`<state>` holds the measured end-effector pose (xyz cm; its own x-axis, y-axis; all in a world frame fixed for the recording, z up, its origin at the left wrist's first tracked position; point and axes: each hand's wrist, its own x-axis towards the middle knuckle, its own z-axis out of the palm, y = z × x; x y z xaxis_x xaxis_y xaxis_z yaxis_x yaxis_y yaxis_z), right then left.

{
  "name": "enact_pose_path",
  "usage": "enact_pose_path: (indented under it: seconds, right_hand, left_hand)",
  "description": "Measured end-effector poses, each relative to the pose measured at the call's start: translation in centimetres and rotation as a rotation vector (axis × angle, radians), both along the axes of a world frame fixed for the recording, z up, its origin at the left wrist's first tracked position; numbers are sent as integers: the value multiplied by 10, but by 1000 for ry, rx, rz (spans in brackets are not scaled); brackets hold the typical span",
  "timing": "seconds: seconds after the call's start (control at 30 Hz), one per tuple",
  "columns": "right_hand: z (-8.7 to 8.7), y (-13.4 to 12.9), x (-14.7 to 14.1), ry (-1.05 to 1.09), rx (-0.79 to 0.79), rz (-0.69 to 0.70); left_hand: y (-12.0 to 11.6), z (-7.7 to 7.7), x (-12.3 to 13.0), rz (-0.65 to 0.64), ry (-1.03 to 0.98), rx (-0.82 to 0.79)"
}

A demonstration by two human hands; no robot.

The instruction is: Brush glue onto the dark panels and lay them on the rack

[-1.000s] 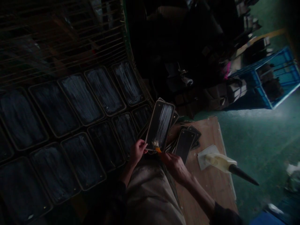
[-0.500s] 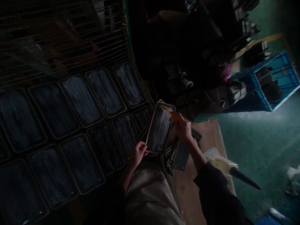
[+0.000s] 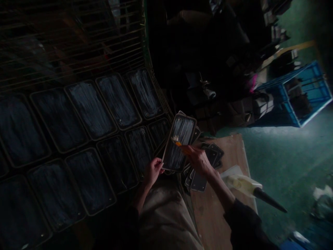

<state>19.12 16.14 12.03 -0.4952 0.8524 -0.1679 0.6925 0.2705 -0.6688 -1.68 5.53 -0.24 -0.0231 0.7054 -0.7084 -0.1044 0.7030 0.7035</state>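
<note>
My left hand [image 3: 154, 169] grips the lower left corner of a dark rectangular panel [image 3: 173, 154] with a pale rim and rounded corners. Whitish streaks run lengthwise over the panel's face. In my right hand [image 3: 197, 158] is a brush [image 3: 178, 142] with an orange handle, its bristles against the panel's left side around mid-length. Beneath and right of my right hand lie several similar dark panels [image 3: 199, 180], loosely stacked. To the left, rows of streaked panels [image 3: 90, 109] lie side by side.
A wooden board [image 3: 212, 217] at my right carries a translucent container with a dark spout [image 3: 243, 184]. Wire mesh [image 3: 127, 38] rises at the upper left. A blue crate [image 3: 293, 119] stands on the green floor [image 3: 291, 156], beside dark bundled items [image 3: 262, 104].
My right hand has drawn the brush from near the panel's top down and left to about its middle. My left hand keeps its hold on the corner.
</note>
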Motion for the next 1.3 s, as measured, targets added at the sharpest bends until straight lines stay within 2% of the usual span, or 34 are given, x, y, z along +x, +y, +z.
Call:
enact_pose_path:
  seconds: [0.1, 0.2, 0.3, 0.4, 0.67, 0.87, 0.97, 1.07, 1.17, 1.3]
  right_hand:
    - [11, 4, 3, 84, -31, -94]
    - [9, 35, 4, 78, 81, -216]
    - [-1, 64, 4, 19, 145, -206]
    - [-11, 72, 5, -25, 154, -140]
    - [-25, 37, 6, -156, 229, -214]
    - [-10, -8, -6, -106, 150, -166]
    - [-1, -9, -8, -25, 121, -195]
    - [-4, 1, -7, 8, 136, -230]
    - [-16, -8, -9, -38, 141, -143]
    - [-28, -57, -19, -91, 110, -8]
  left_hand:
    - [1, 2, 0, -6, 1, -3]
    - [1, 2, 0, -5, 9, -2]
    - [0, 2, 0, 7, 11, 8]
    - [-1, 1, 0, 2, 9, 19]
    - [1, 2, 0, 21, 15, 6]
    - [1, 3, -1, 4, 11, 0]
    - [1, 4, -3, -3, -12, -6]
    - [1, 4, -6, -3, -35, 9]
    - [2, 6, -9, 17, -15, 11]
    - [4, 7, -10, 27, 8, -38]
